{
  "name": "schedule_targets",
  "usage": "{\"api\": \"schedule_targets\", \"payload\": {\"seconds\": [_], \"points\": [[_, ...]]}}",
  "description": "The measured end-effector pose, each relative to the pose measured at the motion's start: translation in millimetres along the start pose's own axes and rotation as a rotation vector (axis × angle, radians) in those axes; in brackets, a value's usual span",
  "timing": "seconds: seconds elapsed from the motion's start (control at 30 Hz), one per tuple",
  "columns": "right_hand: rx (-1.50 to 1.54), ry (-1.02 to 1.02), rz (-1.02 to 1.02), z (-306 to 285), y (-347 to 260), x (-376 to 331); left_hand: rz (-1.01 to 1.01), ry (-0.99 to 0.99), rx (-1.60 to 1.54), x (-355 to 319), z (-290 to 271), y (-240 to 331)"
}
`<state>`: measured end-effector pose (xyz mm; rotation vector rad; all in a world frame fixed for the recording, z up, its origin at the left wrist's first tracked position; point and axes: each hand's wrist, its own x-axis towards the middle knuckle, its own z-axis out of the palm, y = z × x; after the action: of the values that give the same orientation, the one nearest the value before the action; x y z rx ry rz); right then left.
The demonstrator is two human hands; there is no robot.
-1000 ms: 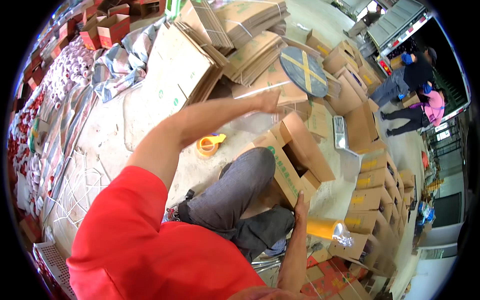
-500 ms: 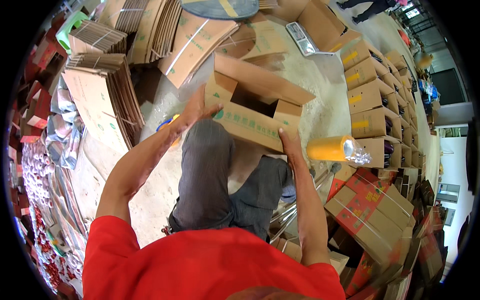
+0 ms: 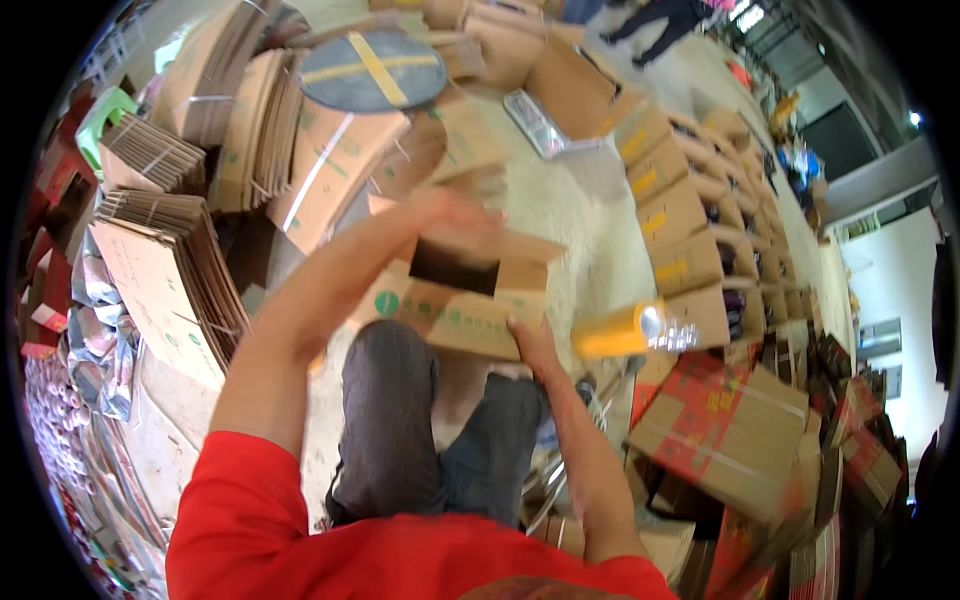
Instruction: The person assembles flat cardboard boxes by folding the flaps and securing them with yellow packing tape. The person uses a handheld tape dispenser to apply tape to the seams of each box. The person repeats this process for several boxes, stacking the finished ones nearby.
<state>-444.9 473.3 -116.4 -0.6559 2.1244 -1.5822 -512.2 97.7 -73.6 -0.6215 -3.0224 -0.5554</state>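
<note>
A small cardboard box [image 3: 450,327] with green print rests against my knees, its top open and its inside dark. My right hand [image 3: 535,342] grips the box's near right corner, thumb on the front panel and fingers round the end. Above the far side of the box, my left hand [image 3: 455,220] is smeared by motion; its fingers look stretched out flat over the far flap. Whether it touches the flap, I cannot tell. The right end flap stands up beside the opening.
A yellow tape roll [image 3: 620,331] is right of the box. Bundled flat cartons [image 3: 160,285] stand at left, near a round grey lid-like disc [image 3: 374,72]. Filled open boxes [image 3: 680,220] line the right; red-and-brown cartons [image 3: 715,410] lie nearer. A person [image 3: 655,25] is far off.
My left hand has let go of the box's left end and swung up and right over its far side. My right hand keeps its hold. The whole view has shifted.
</note>
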Motion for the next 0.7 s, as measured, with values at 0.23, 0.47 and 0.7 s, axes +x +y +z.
{"api": "schedule_targets", "payload": {"seconds": [0.23,0.47,0.7], "points": [[-0.217,0.226,-0.057,-12,-19,-24,-0.251,0.134,0.181,-57,53,142],[-0.229,0.257,-0.043,-3,-32,-28,-0.251,0.227,0.279,-63,57,152],[-0.004,0.226,0.161,-18,41,-12,-0.253,0.296,0.197,-57,56,176]]}}
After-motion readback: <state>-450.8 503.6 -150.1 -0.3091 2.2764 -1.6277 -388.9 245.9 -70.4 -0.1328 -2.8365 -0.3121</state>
